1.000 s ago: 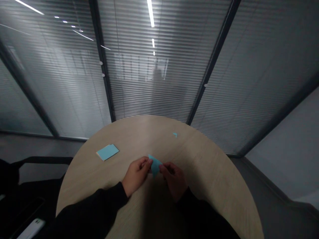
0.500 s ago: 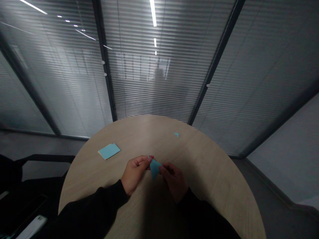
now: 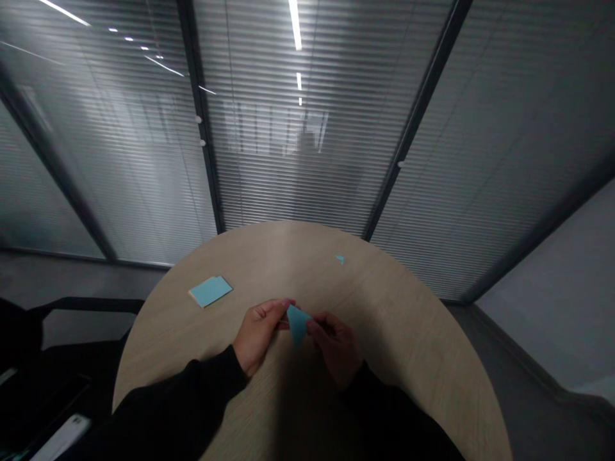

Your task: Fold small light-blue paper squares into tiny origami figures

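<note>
A small light-blue folded paper [image 3: 296, 323], triangular with its point down, is held between both hands above the round wooden table [image 3: 408, 333]. My left hand [image 3: 257, 333] pinches its upper left corner with thumb and fingertips. My right hand [image 3: 334, 346] pinches its right edge, fingers curled. Both arms wear black sleeves.
A stack of light-blue paper sheets [image 3: 210, 291] lies on the table's left part. A tiny blue paper scrap [image 3: 340, 258] lies toward the far edge. Glass walls with blinds stand behind the table. A dark chair [image 3: 57, 358] and a white object [image 3: 62, 436] sit at the lower left.
The folded paper has turned slightly between my fingers, looking narrower and more pointed downward. My hands stay in nearly the same place.
</note>
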Action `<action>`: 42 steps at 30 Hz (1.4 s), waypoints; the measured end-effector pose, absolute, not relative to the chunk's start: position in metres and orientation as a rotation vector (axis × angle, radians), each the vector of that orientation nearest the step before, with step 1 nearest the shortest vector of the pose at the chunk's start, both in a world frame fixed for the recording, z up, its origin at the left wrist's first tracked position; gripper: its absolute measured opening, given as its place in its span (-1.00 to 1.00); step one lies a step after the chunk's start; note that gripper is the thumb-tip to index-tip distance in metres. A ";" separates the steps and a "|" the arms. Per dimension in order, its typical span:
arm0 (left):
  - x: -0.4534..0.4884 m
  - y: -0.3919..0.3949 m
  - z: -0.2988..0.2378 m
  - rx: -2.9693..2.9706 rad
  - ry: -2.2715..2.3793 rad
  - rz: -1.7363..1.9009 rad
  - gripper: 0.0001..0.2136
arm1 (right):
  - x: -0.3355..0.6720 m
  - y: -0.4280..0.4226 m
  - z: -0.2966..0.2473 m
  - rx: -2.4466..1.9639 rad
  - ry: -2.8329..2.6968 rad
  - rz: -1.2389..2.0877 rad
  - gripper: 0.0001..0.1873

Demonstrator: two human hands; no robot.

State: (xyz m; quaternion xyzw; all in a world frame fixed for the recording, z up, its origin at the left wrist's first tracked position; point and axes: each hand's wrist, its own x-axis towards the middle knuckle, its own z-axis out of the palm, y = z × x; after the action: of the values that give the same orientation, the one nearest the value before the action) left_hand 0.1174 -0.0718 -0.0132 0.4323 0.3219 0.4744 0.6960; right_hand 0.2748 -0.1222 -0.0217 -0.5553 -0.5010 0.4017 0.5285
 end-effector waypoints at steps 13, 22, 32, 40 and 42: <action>0.118 -0.073 -0.018 1.406 0.893 0.923 -0.60 | 0.271 -0.121 -0.021 -1.292 -1.091 0.974 -0.64; 0.118 -0.075 -0.017 1.561 0.768 0.683 -0.60 | 0.271 -0.122 -0.020 -1.279 -0.986 0.946 -0.63; 0.115 -0.078 -0.014 1.891 0.908 0.719 -0.63 | 0.275 -0.120 -0.014 -1.370 -1.040 0.970 -0.60; 0.113 -0.075 -0.010 1.992 0.934 0.958 -0.69 | 0.273 -0.121 -0.022 -1.330 -1.132 1.018 -0.59; 0.111 -0.074 -0.011 2.090 0.969 0.943 -0.71 | 0.272 -0.120 -0.022 -1.298 -1.157 0.996 -0.61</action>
State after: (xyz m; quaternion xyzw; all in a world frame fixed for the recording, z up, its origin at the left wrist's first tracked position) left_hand 0.1114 -0.0735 -0.0105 0.7954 0.3687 0.3590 0.3203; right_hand 0.2720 -0.1204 -0.0219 -0.5458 -0.4863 0.4187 0.5388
